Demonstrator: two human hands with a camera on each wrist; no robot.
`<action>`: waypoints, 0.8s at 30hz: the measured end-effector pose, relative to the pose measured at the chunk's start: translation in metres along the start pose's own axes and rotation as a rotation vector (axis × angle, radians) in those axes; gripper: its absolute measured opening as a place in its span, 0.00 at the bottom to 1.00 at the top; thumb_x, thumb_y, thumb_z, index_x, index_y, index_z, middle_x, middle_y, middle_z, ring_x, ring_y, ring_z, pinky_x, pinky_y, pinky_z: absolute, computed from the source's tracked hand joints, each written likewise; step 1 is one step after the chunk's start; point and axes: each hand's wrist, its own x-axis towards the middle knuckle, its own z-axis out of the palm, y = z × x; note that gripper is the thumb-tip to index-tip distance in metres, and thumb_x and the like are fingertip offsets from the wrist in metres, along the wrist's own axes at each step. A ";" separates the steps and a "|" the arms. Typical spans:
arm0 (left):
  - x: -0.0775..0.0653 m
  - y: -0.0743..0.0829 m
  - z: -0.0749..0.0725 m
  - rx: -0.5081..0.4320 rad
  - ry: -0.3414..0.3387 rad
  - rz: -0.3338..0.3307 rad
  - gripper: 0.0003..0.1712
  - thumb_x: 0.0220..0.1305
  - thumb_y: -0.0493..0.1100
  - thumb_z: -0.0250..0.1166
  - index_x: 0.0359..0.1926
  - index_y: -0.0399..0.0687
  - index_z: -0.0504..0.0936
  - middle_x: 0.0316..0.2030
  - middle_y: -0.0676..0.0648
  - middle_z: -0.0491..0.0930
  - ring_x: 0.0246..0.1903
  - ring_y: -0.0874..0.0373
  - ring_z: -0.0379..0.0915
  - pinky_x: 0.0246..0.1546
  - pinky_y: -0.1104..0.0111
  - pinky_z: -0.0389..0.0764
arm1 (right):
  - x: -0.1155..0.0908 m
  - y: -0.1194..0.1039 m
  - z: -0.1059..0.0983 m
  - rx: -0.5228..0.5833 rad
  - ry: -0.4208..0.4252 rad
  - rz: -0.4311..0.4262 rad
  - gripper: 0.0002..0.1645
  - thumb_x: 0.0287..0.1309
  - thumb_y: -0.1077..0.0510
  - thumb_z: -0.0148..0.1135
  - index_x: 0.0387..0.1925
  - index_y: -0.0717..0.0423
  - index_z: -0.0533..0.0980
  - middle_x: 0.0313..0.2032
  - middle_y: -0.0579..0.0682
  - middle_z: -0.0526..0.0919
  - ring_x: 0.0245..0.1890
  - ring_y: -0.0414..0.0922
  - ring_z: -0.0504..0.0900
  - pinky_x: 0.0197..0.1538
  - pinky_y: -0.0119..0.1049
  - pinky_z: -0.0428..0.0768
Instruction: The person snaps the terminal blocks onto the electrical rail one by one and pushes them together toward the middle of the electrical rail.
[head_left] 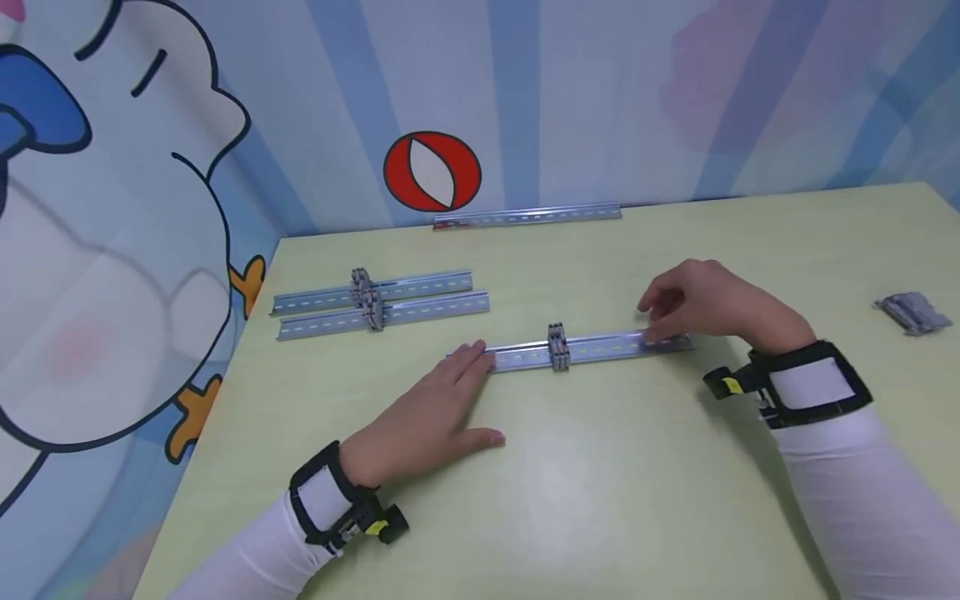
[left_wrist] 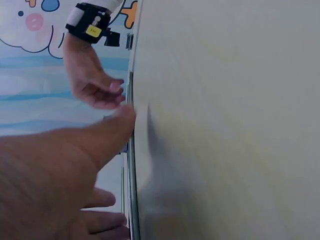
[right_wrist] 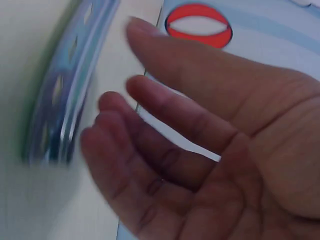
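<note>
A slotted metal DIN rail (head_left: 517, 357) lies across the middle of the table, with a small group of grey terminal blocks (head_left: 558, 347) standing on it. My left hand (head_left: 423, 417) lies palm down, its straight fingers touching the rail's left end and its thumb stretched out on the table side. At the other end, my right hand (head_left: 720, 304) hovers by the rail with loosely curled fingers. In the right wrist view, a gap shows between the fingertips (right_wrist: 92, 140) and the rail (right_wrist: 62, 90), and nothing is in that hand.
Two similar rails (head_left: 442, 283) lie side by side at the back left, each bearing grey blocks (head_left: 372, 308). Another rail (head_left: 525, 216) lies bare along the wall at the table's back edge. A small grey packet (head_left: 912, 313) sits at the far right.
</note>
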 end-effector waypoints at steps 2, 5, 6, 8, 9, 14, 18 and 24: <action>0.002 -0.001 -0.005 -0.040 0.063 -0.052 0.51 0.62 0.66 0.62 0.76 0.46 0.54 0.74 0.43 0.53 0.73 0.50 0.49 0.71 0.58 0.57 | -0.004 0.011 -0.006 -0.041 -0.031 0.015 0.20 0.48 0.53 0.76 0.43 0.55 0.83 0.36 0.47 0.85 0.38 0.44 0.80 0.39 0.39 0.78; 0.004 -0.005 -0.010 -0.085 0.150 -0.111 0.40 0.64 0.57 0.65 0.71 0.43 0.65 0.66 0.42 0.66 0.65 0.49 0.62 0.65 0.58 0.68 | -0.007 0.024 -0.010 -0.030 -0.093 0.035 0.18 0.47 0.52 0.76 0.40 0.53 0.82 0.37 0.47 0.84 0.40 0.45 0.79 0.42 0.41 0.77; 0.005 -0.006 -0.012 -0.086 0.172 -0.118 0.37 0.64 0.54 0.66 0.68 0.42 0.68 0.63 0.42 0.69 0.62 0.49 0.64 0.62 0.58 0.71 | -0.008 0.027 -0.011 -0.023 -0.109 0.035 0.17 0.47 0.52 0.76 0.39 0.52 0.82 0.37 0.47 0.84 0.40 0.45 0.79 0.42 0.41 0.77; 0.007 -0.009 -0.012 -0.074 0.198 -0.121 0.32 0.63 0.50 0.67 0.64 0.41 0.73 0.56 0.43 0.73 0.55 0.49 0.68 0.55 0.60 0.75 | -0.010 0.030 -0.010 0.007 -0.129 0.030 0.16 0.47 0.53 0.76 0.37 0.52 0.82 0.36 0.47 0.84 0.39 0.46 0.79 0.42 0.40 0.77; 0.008 -0.010 -0.013 -0.072 0.207 -0.121 0.30 0.63 0.49 0.68 0.63 0.41 0.75 0.53 0.43 0.74 0.52 0.50 0.68 0.52 0.60 0.76 | -0.010 0.031 -0.010 0.018 -0.135 0.032 0.15 0.46 0.53 0.77 0.36 0.52 0.82 0.35 0.47 0.84 0.38 0.46 0.78 0.42 0.40 0.76; 0.012 -0.015 -0.010 -0.100 0.242 -0.121 0.22 0.60 0.45 0.70 0.55 0.45 0.81 0.44 0.46 0.76 0.44 0.54 0.69 0.42 0.65 0.75 | -0.007 0.032 -0.010 0.025 -0.128 -0.008 0.17 0.41 0.54 0.79 0.33 0.53 0.80 0.32 0.47 0.82 0.34 0.45 0.76 0.39 0.38 0.74; 0.008 -0.020 -0.013 -0.162 0.209 -0.152 0.21 0.58 0.44 0.72 0.52 0.47 0.82 0.41 0.49 0.76 0.41 0.56 0.70 0.40 0.65 0.74 | -0.002 0.032 -0.005 0.049 -0.124 -0.052 0.18 0.39 0.55 0.80 0.32 0.53 0.80 0.30 0.47 0.82 0.32 0.45 0.76 0.37 0.37 0.74; 0.000 -0.028 -0.021 -0.210 0.095 -0.219 0.17 0.54 0.43 0.75 0.45 0.48 0.81 0.36 0.52 0.76 0.35 0.57 0.70 0.39 0.65 0.74 | 0.002 0.027 0.006 0.140 -0.121 -0.100 0.17 0.41 0.55 0.80 0.33 0.54 0.81 0.31 0.48 0.84 0.32 0.45 0.78 0.37 0.35 0.75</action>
